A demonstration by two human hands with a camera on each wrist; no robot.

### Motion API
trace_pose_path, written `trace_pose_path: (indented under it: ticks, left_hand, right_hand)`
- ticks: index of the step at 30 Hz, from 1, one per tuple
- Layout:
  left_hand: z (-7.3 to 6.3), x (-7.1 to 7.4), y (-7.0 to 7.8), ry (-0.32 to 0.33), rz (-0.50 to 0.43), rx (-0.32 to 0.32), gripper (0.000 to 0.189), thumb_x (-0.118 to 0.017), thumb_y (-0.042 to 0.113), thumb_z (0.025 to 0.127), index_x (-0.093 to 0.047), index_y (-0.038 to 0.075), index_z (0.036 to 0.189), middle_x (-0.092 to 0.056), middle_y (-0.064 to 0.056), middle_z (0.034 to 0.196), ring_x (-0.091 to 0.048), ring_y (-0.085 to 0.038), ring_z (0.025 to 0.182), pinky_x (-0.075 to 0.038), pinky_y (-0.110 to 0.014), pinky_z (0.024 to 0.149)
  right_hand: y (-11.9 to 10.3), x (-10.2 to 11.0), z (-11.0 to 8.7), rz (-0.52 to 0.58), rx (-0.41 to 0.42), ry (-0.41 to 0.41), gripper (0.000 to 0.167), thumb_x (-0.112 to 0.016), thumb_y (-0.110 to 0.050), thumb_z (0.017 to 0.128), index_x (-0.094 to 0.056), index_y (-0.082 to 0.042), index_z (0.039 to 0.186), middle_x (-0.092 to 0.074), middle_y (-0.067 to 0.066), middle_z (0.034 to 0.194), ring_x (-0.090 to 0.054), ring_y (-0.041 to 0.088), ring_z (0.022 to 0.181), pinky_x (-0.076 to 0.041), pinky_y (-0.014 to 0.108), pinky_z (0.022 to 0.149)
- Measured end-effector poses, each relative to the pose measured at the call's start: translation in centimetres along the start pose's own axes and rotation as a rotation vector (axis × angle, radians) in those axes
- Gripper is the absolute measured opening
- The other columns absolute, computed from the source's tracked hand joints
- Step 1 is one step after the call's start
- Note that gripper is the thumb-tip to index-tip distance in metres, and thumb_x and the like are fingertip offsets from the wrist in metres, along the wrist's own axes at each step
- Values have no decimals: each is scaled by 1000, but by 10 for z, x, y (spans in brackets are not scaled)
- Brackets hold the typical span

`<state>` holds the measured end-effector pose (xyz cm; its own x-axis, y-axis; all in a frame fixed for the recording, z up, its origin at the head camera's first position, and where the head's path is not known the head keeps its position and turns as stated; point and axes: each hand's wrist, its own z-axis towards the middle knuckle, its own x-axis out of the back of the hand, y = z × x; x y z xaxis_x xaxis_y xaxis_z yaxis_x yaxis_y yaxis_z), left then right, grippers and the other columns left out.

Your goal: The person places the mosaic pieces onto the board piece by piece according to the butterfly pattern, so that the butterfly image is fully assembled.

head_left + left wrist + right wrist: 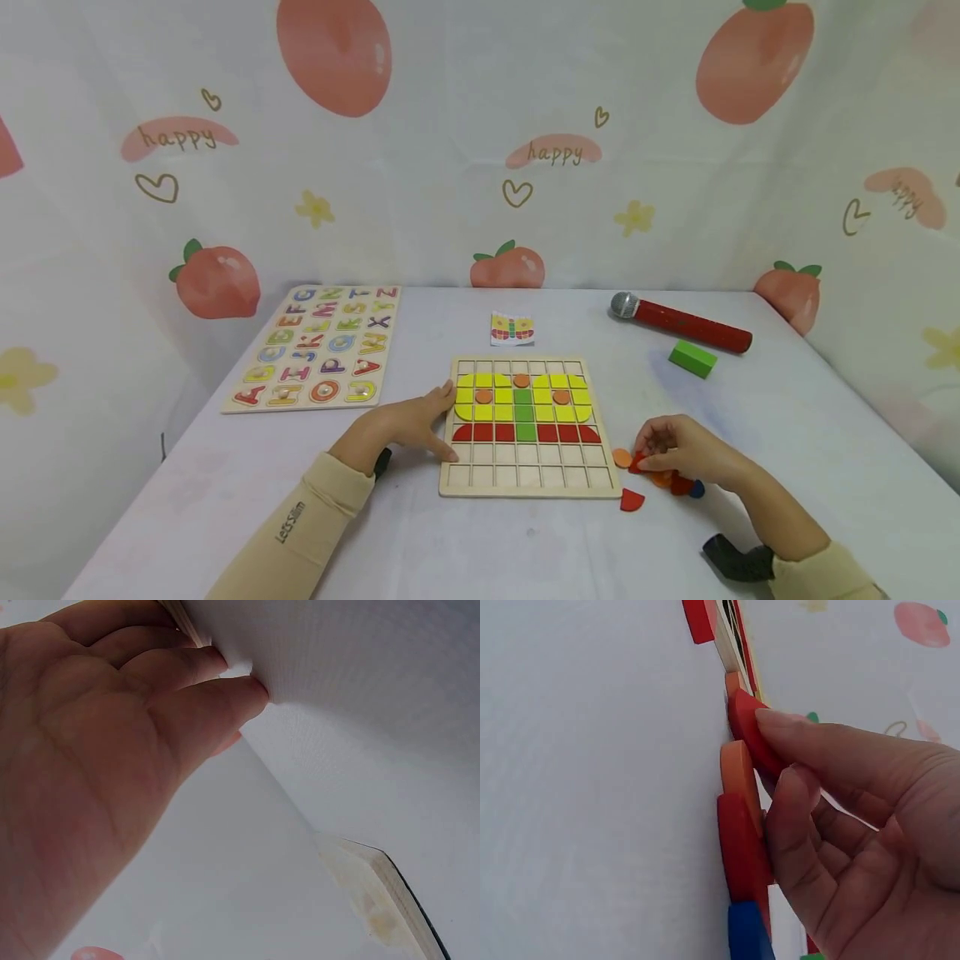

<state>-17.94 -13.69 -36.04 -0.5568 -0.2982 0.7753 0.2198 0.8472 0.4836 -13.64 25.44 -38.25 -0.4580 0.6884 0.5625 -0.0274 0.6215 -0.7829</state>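
Note:
A wooden grid board [528, 478] lies in the middle of the table, with yellow, green, orange and dark red tiles in a butterfly pattern. My left hand [411, 422] rests at its left edge, thumb and fingers spread; in the left wrist view the fingertips [255, 688] meet the tabletop. Right of the board, my right hand [693, 450] pinches a red quarter-round tile [744, 724] between thumb and finger, low over the table. Under and beside that hand lie orange [739, 769], red [741, 847] and blue [746, 930] tiles, partly hidden by it in the head view.
A loose red tile [632, 500] and an orange disc [622, 457] lie by the board's right edge. Behind the board stands a small pattern card [512, 329]. An alphabet board [303, 354] is at left; a green block [693, 358] and red microphone [686, 323] are at right.

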Motion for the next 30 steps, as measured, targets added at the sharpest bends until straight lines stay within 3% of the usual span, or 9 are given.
trace_pose_path:
  ticks: [7,11,21,30]
  left_hand:
    - [0,1,-1,1,7,4,106,-79,38,72,-15,8,150,-6,-7,158,-9,-25,146,-17,-44,117]
    - [1,1,-2,-1,2,-1,106,-79,39,72,-15,8,150,-5,-7,158,-9,-25,146,-17,-43,117]
    - [4,0,-2,-10,12,-6,106,-79,40,71,-15,8,150,-5,-7,159,-9,-25,146,-17,-43,117]
    - [3,0,-3,-7,18,-6,107,-79,39,72,-13,7,150,-5,-7,158,-9,-25,146,-17,-44,117]
  right_hand:
    - [-14,3,6,59,69,-93,26,-68,-20,85,-61,2,96,-60,8,84,-54,13,61,-50,22,55]
    - [-24,2,12,53,67,-125,25,-68,-21,85,-63,1,96,-60,8,87,-56,12,62,-51,21,57]
    - [-39,0,26,25,73,-154,19,-67,-14,85,-67,-1,98,-64,7,91,-59,17,73,-55,24,66]
    - [-50,-10,40,-23,28,-132,15,-70,-13,82,-66,0,88,-63,3,77,-53,14,64,-49,22,60]
